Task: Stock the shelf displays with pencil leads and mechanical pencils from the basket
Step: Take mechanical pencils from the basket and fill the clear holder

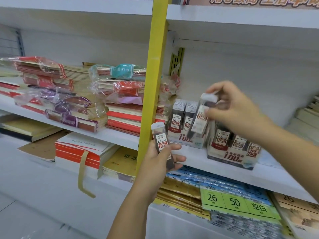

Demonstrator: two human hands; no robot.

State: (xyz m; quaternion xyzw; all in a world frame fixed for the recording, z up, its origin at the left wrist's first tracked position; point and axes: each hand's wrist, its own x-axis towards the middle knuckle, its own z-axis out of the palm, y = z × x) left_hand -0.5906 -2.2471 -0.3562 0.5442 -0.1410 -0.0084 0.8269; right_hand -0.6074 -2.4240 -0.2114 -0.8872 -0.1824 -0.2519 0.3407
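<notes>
My left hand (160,159) grips a pencil lead case (161,140) marked 0.5 HB, upright in front of the yellow shelf post. My right hand (231,107) holds another lead case (202,116), tilted, just above the display boxes. The 0.5 display box (185,141) stands on the white shelf with several lead cases upright in it. Beside it on the right is the 0.7 display box (233,157), also holding several cases. The basket is not in view.
A yellow upright post (151,94) divides the shelving. Wrapped stacks of notebooks (120,94) fill the left shelves. Below the white shelf (269,171) lie blue and green paper packs (236,202). More books sit at the far right edge.
</notes>
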